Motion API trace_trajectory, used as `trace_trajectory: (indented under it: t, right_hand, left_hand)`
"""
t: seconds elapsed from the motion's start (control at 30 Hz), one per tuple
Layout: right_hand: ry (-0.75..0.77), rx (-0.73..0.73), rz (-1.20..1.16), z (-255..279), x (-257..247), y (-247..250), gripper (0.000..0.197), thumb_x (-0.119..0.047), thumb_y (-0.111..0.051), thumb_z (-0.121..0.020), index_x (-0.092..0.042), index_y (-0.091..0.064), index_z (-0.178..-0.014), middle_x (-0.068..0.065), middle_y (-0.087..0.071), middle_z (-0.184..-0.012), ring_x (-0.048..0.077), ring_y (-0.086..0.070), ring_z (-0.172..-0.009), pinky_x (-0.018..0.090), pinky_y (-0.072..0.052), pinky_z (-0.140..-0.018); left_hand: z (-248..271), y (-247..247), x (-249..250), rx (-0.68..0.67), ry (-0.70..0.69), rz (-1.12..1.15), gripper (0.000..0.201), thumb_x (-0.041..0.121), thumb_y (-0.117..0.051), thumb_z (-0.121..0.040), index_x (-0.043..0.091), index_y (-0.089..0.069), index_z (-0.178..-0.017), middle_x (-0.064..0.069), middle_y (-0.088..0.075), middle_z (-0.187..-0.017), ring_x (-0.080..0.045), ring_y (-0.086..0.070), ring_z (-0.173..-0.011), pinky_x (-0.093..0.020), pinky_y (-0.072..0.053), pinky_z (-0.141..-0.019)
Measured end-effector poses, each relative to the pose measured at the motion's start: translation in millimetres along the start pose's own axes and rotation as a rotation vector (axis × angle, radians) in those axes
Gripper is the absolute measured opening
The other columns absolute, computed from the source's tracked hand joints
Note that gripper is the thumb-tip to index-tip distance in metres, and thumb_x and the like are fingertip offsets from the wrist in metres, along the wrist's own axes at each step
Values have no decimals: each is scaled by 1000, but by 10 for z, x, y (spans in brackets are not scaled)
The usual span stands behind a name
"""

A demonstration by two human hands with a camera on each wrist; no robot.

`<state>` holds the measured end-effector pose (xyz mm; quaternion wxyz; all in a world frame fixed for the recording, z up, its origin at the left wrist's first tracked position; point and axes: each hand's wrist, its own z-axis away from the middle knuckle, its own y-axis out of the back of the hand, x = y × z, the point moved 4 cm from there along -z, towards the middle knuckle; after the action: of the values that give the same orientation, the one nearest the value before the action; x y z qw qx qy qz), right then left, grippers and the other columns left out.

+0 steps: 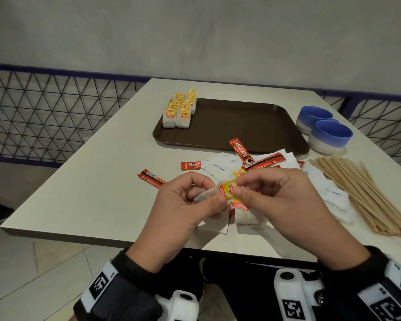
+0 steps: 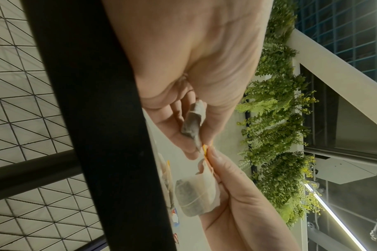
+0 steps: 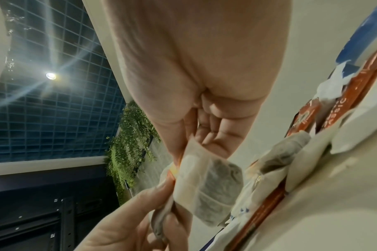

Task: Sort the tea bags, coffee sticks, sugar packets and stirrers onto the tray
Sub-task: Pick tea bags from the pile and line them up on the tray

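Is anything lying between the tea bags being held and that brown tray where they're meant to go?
Yes. Between the held tea bags and the brown plastic tray lies a loose pile of red coffee sticks and white sugar packets. It lies flat, so lifting over it looks easy.

The surface (image 1: 79, 177) looks like a smooth, matt laminate in a pale cream colour. The tray (image 1: 229, 128) is dark brown plastic with a fine, low-sheen finish. The tea bags (image 1: 180, 110) at the far left corner of the tray are of thin, porous white paper, matt, each with a small glossy yellow and red paper tag. The coffee sticks (image 1: 241, 150) near the front edge of the tray are of shiny red foil-like film. The sugar packets (image 1: 218, 167) are plain matt white paper. The stirrers (image 1: 361, 191) by the right edge of the surface are bare, pale wood, unpolished. The two bowls (image 1: 329, 133) look like glazed ceramic, glossy blue above and matt whitish below.
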<state>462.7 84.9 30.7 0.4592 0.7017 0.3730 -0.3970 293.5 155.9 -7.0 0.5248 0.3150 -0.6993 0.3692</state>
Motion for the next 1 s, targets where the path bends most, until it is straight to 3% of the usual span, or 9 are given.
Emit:
trace_trajectory:
  t: [0.13,0.27,0.33,0.47,0.57,0.7,0.8,0.9,1.0]
  right_hand:
    - [6,-23,1,17,-15,19,10,-23,-81,-84,-30,-80,-90,7,-75,-80,39,-69,-77,64,-57,-71]
    - [13,-47,17,11,-45,18,11,-24,-81,-82,-30,-80,-92,7,-75,-80,38,-70,-77,62,-58,-70]
    - [11,-70,23,3,-58,21,12,-25,-80,-82,-31,-80,-92,6,-75,-79,36,-69,-75,55,-59,-65]
    - [2,-73,40,-17,-54,69,14,-31,-80,-79,-32,-79,-93,4,-73,-76,27,-67,-69,32,-49,-55]
    - [30,-15,30,-14,-76,141,20,-36,-78,-73,-27,-80,-91,6,-73,-76,21,-67,-67,23,-48,-53]
    - [60,-30,-109,41,-204,117,17,-25,-80,-72,-22,-81,-88,5,-74,-74,14,-65,-62,26,-51,-49]
    - [39,-119,-369,33,-274,-72,13,-12,-78,-73,-14,-80,-85,2,-73,-73,12,-66,-62,23,-52,-52]
    - [-21,-90,-512,-72,-259,-258,13,-16,-78,-74,-16,-78,-87,4,-69,-72,13,-64,-61,22,-48,-48]
    - [-27,21,-408,-186,-224,-368,11,-16,-79,-81,-11,-76,-90,4,-68,-71,12,-58,-57,22,-44,-44]
  left_hand:
    - [5,-16,10,-11,17,7,29,15,-77,-79,6,-70,-105,-19,-77,-89,-37,-75,-83,-38,-60,-68]
    - [13,-20,13,-8,12,-2,21,16,-72,-86,6,-74,-104,-17,-77,-88,-34,-75,-81,-40,-59,-67]
    - [15,-29,16,-21,9,-34,20,17,-72,-88,8,-75,-105,-14,-78,-86,-29,-75,-77,-39,-58,-67]
    - [20,-37,33,-32,27,-53,26,20,-73,-84,15,-72,-109,-9,-79,-85,-21,-75,-77,-26,-56,-63]
    - [9,-17,33,5,49,5,28,19,-72,-84,18,-68,-112,-12,-79,-86,-24,-75,-76,-20,-51,-56]
    - [-13,-8,46,70,39,98,25,16,-70,-84,14,-53,-102,-17,-78,-82,-31,-75,-70,-32,-56,-61]
    - [-15,7,61,123,29,170,25,8,-66,-88,12,-43,-97,-16,-72,-65,-20,-67,-50,-25,-49,-46]
    - [-12,23,48,125,-1,131,22,16,-69,-87,13,-49,-97,-20,-74,-73,-29,-66,-60,-34,-50,-55]
    - [-17,44,23,129,10,94,9,6,-63,-97,12,-58,-100,-21,-76,-81,-33,-71,-68,-43,-53,-62]
